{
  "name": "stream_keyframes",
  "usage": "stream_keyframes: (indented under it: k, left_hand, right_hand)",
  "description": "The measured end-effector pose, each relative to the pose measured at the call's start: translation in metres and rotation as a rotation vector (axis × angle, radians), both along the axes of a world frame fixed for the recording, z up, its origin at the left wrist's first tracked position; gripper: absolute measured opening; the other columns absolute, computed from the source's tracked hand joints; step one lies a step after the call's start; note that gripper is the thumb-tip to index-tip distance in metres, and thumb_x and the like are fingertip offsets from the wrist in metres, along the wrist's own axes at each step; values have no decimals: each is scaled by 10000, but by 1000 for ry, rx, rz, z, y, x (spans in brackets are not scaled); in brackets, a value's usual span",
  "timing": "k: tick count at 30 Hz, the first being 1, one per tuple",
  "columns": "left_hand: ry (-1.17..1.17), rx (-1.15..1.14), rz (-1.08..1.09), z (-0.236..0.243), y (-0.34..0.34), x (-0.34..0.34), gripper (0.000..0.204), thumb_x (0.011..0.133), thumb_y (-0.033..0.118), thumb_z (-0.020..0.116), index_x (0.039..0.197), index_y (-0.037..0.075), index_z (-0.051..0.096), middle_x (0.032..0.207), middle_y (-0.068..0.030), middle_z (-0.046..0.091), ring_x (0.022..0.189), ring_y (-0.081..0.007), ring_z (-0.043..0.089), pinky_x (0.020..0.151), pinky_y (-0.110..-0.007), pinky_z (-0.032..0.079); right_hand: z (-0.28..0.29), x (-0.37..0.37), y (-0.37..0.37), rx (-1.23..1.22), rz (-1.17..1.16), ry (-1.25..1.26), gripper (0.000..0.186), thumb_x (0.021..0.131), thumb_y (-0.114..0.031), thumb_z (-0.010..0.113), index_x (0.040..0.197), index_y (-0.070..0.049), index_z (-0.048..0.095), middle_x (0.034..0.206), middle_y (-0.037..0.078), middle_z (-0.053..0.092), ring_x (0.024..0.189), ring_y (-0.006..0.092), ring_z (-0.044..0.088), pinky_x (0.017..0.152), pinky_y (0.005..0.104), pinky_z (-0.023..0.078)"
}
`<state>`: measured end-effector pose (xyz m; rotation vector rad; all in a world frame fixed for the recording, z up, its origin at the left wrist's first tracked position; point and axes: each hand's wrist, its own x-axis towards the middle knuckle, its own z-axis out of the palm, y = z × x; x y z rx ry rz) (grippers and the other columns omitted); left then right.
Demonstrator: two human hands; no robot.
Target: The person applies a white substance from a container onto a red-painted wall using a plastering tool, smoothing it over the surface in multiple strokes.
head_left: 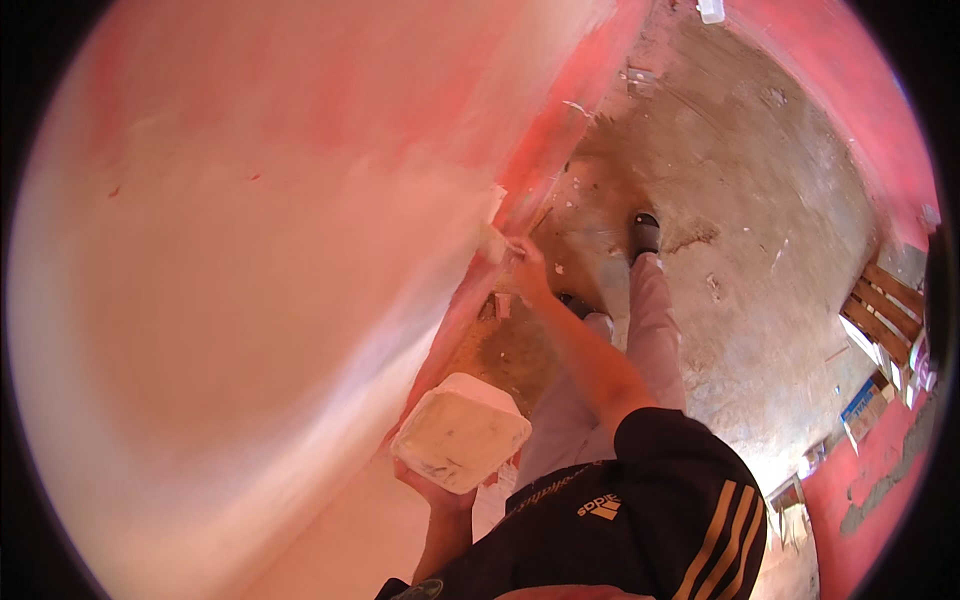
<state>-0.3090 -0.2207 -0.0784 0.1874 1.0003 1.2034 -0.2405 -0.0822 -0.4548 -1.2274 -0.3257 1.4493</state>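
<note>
Nearest, at 5 o'clock, is the person's black short-sleeved shirt (pixel 660 500), with 3 gold stripes on the sleeve. At 6 o'clock is a pale tub (pixel 463 430) with rounded corners, its broad upper face whitish and smeared grey. The left hand (pixel 432 486), between 6 and 7 o'clock, grasps it from below at the near edge. Just off centre toward 1 o'clock, the right hand (pixel 527 268) is closed around a small tool (pixel 494 238), whose pale end meets the wall; its exact kind is hard to make out. That wall (pixel 250 280) fills the view from 7 to 12 o'clock, whitish over streaky pink. Below the arm, 2 dark shoes (pixel 646 234) stand at 2 and 3 o'clock on the stained, speckled floor (pixel 760 190). Farther out, slatted wood (pixel 880 312) lies at 3 o'clock, with a blue-and-white box (pixel 865 408) between 3 and 4. A pink far wall (pixel 835 85) curves past 2 o'clock.
</note>
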Motion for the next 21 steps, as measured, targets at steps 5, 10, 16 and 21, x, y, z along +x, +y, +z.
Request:
stream_keyframes:
  k: [5,10,16,21]
  left_hand:
    - [290,-146,157,-11,6,8,720,962,650,289,1444,126,394,1415,-50,465,1297,-266,471,1051,-470,435]
    - [736,-20,-121,10,53,75,683,985,605,255,1422,104,411,1377,-39,487,1277,-232,488,1011,-425,473]
    - [242,-88,176,28,95,123,521,963,297,563,1384,25,418,1289,-115,535,1133,-217,580,910,-390,536]
    - [556,-54,31,34,127,156,483,953,250,589,1358,36,434,1264,-98,539,1127,-197,570,904,-376,534]
  right_hand:
    - [-8,92,5,72,-328,549,208,976,-75,508,1170,-23,562,1015,103,630,913,223,641,773,378,558]
    - [42,218,87,137,-321,614,245,965,-81,552,1190,16,536,943,134,659,853,272,677,753,435,571]
    - [66,296,176,142,-250,467,237,935,-25,569,1162,38,544,928,149,658,786,269,679,723,388,576]
    - [20,355,264,167,-465,-17,222,926,-7,567,1139,48,599,890,148,656,784,245,664,730,350,560]
